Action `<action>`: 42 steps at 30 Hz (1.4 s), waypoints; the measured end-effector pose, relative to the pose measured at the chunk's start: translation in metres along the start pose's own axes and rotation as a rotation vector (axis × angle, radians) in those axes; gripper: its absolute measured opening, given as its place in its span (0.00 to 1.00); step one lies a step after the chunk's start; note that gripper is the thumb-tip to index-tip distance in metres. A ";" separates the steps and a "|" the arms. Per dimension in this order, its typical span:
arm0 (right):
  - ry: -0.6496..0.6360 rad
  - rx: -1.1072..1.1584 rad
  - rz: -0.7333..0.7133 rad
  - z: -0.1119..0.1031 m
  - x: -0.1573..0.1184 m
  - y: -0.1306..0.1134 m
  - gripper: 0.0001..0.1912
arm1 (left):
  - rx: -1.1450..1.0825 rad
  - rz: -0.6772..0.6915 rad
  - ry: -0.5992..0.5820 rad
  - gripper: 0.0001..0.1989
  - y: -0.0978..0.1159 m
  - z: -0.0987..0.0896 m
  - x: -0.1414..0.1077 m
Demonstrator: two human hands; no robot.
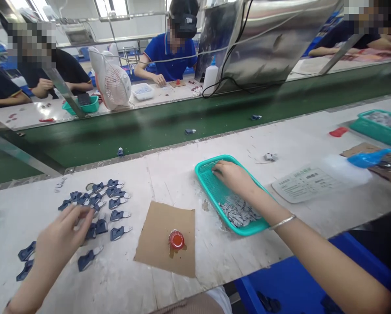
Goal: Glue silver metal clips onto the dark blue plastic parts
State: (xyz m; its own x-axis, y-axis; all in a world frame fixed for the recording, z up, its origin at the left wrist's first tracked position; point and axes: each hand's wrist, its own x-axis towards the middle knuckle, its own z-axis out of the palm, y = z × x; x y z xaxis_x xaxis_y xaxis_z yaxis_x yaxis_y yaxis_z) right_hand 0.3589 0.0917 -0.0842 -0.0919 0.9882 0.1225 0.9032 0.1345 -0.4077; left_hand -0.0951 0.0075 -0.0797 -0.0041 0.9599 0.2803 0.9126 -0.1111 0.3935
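Note:
My left hand [63,231] is over a group of dark blue, key-shaped pieces [117,214] with pale tips, laid out on the left of the white table. Its thumb and forefinger come together just above several of them; what is between them, if anything, is hidden. My right hand [231,175] reaches into a green mesh basket [200,172], fingers closed near its far end. Whatever they pinch is too small to name. Small grey-white parts [236,211] are heaped at the basket's near end, under my right forearm.
Between my hands, a red round cap [176,240] sits on a cardboard sheet [162,218]. Right of the basket lie a printed card [300,185] and a blue-nozzled white bottle [349,172]. Beyond runs a green conveyor belt [156,131] carrying a few blue pieces; co-workers sit across it.

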 end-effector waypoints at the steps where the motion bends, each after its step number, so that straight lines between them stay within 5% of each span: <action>1: -0.005 0.011 -0.009 -0.001 0.002 -0.001 0.09 | 0.028 0.001 -0.028 0.15 0.003 0.004 0.023; 8: 0.015 0.196 0.010 -0.022 -0.035 -0.025 0.06 | -0.038 -0.128 -0.052 0.26 0.008 0.066 0.182; 13: 0.155 0.507 0.085 -0.023 -0.109 -0.075 0.06 | -0.163 -0.253 -0.086 0.17 0.016 0.079 0.208; 20: 0.108 0.564 0.248 0.039 -0.167 -0.098 0.09 | -0.689 -0.365 -0.136 0.24 0.041 0.048 0.161; 25: 0.173 0.504 0.274 0.068 -0.180 -0.092 0.09 | -1.072 -0.511 -0.296 0.18 0.063 0.023 0.095; 31: 0.272 0.370 0.129 0.073 -0.201 -0.095 0.10 | -1.395 -0.930 -0.521 0.21 0.081 0.017 0.003; 36: 0.237 0.279 0.154 0.067 -0.202 -0.096 0.11 | -1.441 -0.882 -0.583 0.16 0.089 0.031 -0.043; 42: 0.111 0.279 0.193 0.054 -0.190 -0.091 0.09 | -1.561 -0.881 -0.562 0.13 0.101 0.039 -0.069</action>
State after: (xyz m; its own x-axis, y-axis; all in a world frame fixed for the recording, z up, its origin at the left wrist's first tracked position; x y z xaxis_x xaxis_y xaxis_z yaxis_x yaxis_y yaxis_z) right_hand 0.2714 -0.1047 -0.1193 0.1290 0.9854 0.1107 0.7487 -0.0236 -0.6625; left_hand 0.0128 -0.0599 -0.0932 0.2091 0.7907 -0.5754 -0.4223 0.6037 0.6762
